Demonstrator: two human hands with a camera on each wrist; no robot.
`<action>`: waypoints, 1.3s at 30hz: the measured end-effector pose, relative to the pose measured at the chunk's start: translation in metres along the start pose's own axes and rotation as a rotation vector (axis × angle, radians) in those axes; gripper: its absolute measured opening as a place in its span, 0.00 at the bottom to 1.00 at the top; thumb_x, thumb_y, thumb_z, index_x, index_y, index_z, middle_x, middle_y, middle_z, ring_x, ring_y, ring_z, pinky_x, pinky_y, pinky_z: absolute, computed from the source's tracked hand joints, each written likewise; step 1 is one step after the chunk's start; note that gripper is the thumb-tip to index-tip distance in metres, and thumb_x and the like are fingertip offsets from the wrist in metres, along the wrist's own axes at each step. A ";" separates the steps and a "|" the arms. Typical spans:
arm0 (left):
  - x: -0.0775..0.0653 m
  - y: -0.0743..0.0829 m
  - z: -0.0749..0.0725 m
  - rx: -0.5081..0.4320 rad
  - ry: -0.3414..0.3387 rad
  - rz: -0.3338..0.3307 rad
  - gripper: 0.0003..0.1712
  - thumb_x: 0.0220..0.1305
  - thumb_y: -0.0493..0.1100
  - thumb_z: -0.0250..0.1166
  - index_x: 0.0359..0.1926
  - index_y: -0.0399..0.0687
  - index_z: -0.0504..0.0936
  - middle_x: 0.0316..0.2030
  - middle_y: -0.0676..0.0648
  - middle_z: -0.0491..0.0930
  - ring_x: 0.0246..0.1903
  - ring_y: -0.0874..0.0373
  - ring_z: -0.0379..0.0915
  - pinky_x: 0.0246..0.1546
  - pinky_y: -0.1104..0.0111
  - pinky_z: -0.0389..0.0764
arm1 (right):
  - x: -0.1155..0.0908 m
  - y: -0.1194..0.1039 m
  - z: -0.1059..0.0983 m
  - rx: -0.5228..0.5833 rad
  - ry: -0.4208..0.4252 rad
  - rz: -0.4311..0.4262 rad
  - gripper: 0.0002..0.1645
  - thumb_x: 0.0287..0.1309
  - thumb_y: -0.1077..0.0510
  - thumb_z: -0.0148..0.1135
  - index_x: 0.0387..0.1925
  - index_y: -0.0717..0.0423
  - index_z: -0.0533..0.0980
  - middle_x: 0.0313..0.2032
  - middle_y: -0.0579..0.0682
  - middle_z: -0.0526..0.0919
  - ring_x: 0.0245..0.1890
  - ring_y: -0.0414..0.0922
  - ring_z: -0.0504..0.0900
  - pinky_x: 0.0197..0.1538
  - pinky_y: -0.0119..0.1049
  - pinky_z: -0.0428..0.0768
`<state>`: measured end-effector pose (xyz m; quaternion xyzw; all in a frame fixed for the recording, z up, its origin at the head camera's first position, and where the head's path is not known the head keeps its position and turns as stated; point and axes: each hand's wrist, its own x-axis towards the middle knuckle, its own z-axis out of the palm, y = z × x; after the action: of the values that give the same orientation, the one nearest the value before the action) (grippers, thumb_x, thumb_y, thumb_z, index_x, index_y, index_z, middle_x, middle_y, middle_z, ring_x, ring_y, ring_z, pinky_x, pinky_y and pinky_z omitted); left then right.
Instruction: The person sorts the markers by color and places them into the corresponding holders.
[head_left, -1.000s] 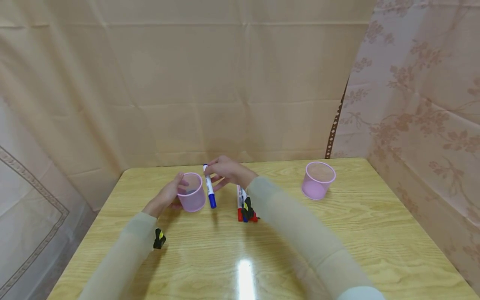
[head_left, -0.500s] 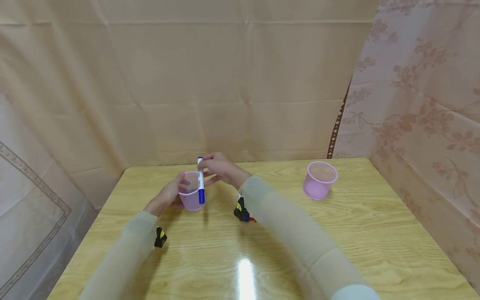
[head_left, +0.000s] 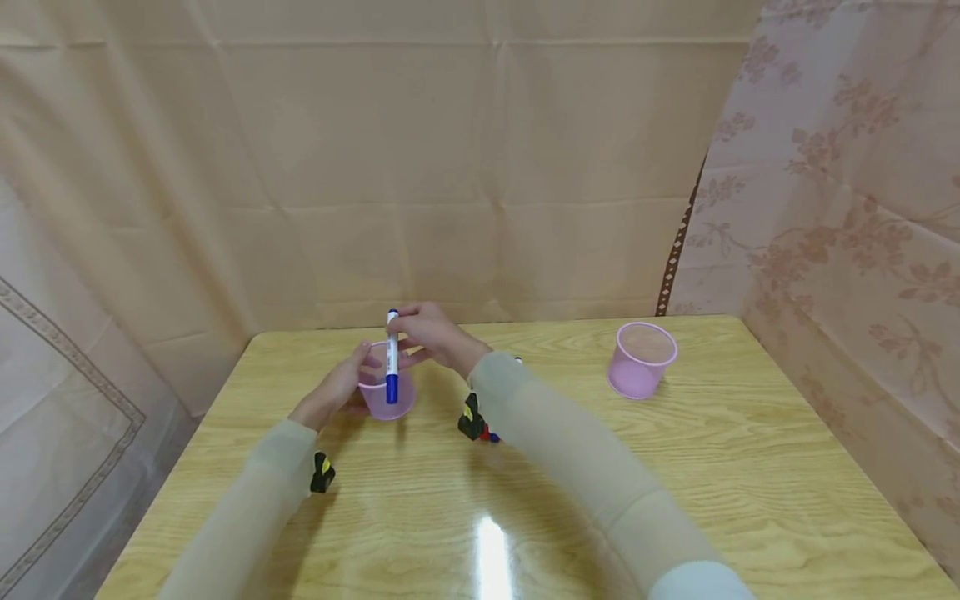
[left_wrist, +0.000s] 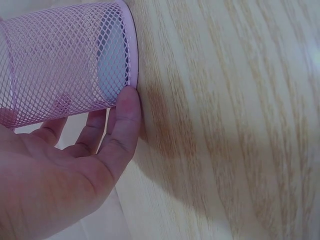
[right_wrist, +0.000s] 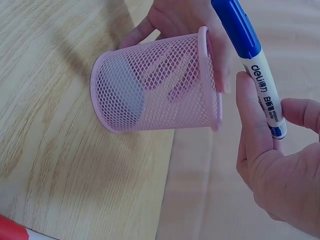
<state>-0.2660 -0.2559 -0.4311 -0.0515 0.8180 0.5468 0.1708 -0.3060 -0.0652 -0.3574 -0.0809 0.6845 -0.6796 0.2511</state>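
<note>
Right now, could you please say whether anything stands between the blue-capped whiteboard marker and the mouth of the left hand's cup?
Nothing visible does: the right hand holds the whiteboard marker outside the pink mesh cup, and the left hand grips the cup's side, one digit at the rim.

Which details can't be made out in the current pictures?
Head: how many markers lie on the table; the right sleeve covers most of them.
Head: lettering on the held marker; too small.
Left wrist: the pink cup, open end cut off by the left edge.
Right wrist: red-capped marker, cut off at lower left.
</note>
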 end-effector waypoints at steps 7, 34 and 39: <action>0.002 -0.001 0.000 0.011 0.006 -0.002 0.49 0.76 0.72 0.25 0.69 0.33 0.61 0.67 0.27 0.65 0.65 0.33 0.64 0.49 0.47 0.81 | 0.004 0.000 0.004 0.025 0.047 -0.045 0.31 0.66 0.64 0.61 0.69 0.64 0.68 0.46 0.54 0.79 0.42 0.52 0.84 0.38 0.45 0.88; 0.007 -0.002 -0.001 0.012 0.005 -0.022 0.49 0.76 0.71 0.25 0.72 0.33 0.58 0.68 0.28 0.62 0.66 0.33 0.61 0.51 0.46 0.80 | 0.010 0.001 0.011 0.230 0.230 -0.144 0.26 0.64 0.68 0.62 0.62 0.60 0.69 0.41 0.54 0.81 0.36 0.51 0.84 0.37 0.48 0.88; 0.007 -0.003 0.000 -0.001 0.007 -0.017 0.50 0.75 0.73 0.26 0.71 0.33 0.58 0.67 0.28 0.63 0.65 0.33 0.62 0.50 0.47 0.80 | 0.013 0.005 0.014 0.214 0.238 -0.155 0.23 0.64 0.68 0.63 0.60 0.59 0.71 0.42 0.53 0.81 0.39 0.55 0.84 0.37 0.49 0.88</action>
<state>-0.2721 -0.2566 -0.4364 -0.0603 0.8178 0.5456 0.1726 -0.3092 -0.0833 -0.3640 -0.0250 0.6250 -0.7706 0.1225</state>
